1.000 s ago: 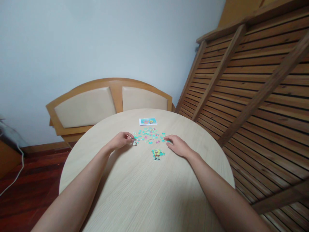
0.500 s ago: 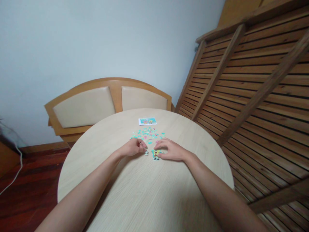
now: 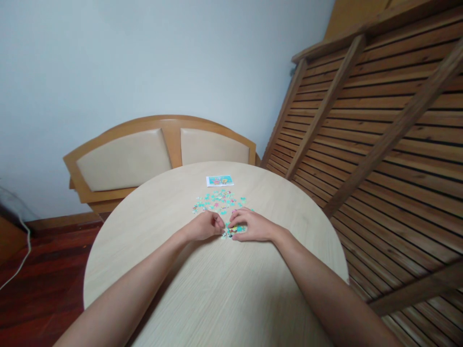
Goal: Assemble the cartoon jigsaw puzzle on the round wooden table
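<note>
A small joined patch of jigsaw puzzle [image 3: 233, 230], with yellow and turquoise parts, lies flat on the table in front of me. My right hand [image 3: 256, 226] is curved over its right side, thumb at the near edge and fingers at the far edge, holding it and hiding part of it. From the left, my left hand [image 3: 205, 226] pinches a small puzzle piece [image 3: 224, 235] against the patch's lower left edge. Whether that piece is locked in cannot be made out. Beyond both hands, loose puzzle pieces [image 3: 217, 198] in turquoise, pink and white are scattered.
A picture card [image 3: 220, 180] showing cartoon figures lies past the loose pieces on the round wooden table [image 3: 217, 294]. Behind the table stands a padded headboard [image 3: 125, 159] against the wall. Slatted wooden panels [image 3: 369, 144] lean at the right.
My left hand has moved right, bringing its small piece from a little way off up to the joined patch. My right hand stays around the patch. The view has shifted slightly.
</note>
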`<state>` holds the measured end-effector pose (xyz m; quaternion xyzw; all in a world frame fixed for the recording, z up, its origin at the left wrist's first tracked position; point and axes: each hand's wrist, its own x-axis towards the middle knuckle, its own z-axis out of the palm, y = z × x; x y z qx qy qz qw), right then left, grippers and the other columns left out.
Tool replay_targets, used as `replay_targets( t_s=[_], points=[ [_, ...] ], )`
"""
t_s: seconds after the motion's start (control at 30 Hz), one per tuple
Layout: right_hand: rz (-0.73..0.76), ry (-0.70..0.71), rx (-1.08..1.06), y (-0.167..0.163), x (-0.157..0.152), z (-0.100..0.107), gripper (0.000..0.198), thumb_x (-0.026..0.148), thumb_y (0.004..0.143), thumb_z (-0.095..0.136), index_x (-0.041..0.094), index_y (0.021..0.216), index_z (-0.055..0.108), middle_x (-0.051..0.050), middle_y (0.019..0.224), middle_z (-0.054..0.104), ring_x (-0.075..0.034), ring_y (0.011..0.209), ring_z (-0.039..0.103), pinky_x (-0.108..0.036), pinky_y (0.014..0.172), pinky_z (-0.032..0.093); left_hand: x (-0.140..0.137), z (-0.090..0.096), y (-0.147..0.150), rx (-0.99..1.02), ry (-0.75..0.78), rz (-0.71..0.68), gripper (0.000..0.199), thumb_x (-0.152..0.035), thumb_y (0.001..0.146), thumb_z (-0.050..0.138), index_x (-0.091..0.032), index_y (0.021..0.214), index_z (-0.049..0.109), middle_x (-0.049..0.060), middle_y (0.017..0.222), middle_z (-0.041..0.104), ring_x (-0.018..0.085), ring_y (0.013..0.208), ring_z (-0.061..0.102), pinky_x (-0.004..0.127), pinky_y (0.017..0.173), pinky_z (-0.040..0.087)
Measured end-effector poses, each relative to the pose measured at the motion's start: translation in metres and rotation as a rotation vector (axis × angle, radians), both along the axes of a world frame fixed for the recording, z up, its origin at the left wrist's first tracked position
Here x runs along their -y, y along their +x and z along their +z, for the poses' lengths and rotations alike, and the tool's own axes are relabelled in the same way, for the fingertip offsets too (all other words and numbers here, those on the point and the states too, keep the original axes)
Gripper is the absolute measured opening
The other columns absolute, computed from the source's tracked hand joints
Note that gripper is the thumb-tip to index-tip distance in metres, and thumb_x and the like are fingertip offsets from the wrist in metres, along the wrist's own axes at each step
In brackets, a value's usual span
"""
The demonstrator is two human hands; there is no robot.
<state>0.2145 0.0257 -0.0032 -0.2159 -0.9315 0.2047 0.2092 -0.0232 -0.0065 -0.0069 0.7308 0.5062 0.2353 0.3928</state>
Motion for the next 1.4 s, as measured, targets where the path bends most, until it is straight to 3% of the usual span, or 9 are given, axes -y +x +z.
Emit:
replay_targets(
  t_s=[0.27,0.67,0.97,1.23,1.4],
  points=[
    [-0.007,0.003,-0.007,-0.001,0.000,-0.001,0.032,0.035,0.074,0.082,0.024,0.104,0.077,-0.005,0.107,0.067,-0.022,0.107,0.059,-0.036,0.101,0.043,0.007,0.000,0.009,-0.174,0.130,0.038,0.017,-0.025,0.073,0.062,-0.015,0.083,0.071,0.001,0.075,0.070,0.015,0.067,0.061,0.023,0.061,0.043],
    [-0.004,-0.005,-0.002,-0.001,0.001,0.001,0.031,0.036,0.075,0.081,0.024,0.104,0.077,-0.005,0.107,0.067,-0.023,0.107,0.059,-0.036,0.099,0.044,0.025,0.022,0.022,-0.460,0.276,0.041,0.016,-0.020,0.079,0.060,-0.023,0.086,0.073,0.001,0.080,0.074,0.016,0.069,0.065,0.024,0.062,0.040],
    [-0.008,-0.011,0.005,0.000,0.002,0.001,0.033,0.035,0.075,0.081,0.025,0.107,0.076,-0.005,0.108,0.067,-0.022,0.109,0.058,-0.036,0.101,0.043,0.021,0.020,0.016,-0.447,0.259,0.017,0.017,-0.026,0.081,0.061,-0.022,0.091,0.074,0.003,0.083,0.074,0.018,0.071,0.065,0.025,0.062,0.039],
    [-0.010,-0.009,0.005,-0.001,0.002,0.001,0.031,0.033,0.075,0.081,0.025,0.104,0.077,-0.005,0.108,0.067,-0.022,0.107,0.059,-0.037,0.100,0.044,0.015,0.026,0.002,-0.373,0.314,-0.148,0.027,-0.030,0.077,0.069,-0.018,0.100,0.075,0.004,0.082,0.071,0.018,0.071,0.060,0.025,0.067,0.042],
    [-0.009,0.006,0.009,-0.002,0.003,0.002,0.030,0.032,0.074,0.081,0.024,0.103,0.077,-0.005,0.105,0.067,-0.022,0.107,0.059,-0.036,0.100,0.044,0.010,0.020,0.001,-0.357,0.369,-0.203,0.019,-0.026,0.080,0.065,-0.018,0.094,0.076,0.006,0.088,0.073,0.020,0.083,0.063,0.026,0.079,0.044]
  ],
)
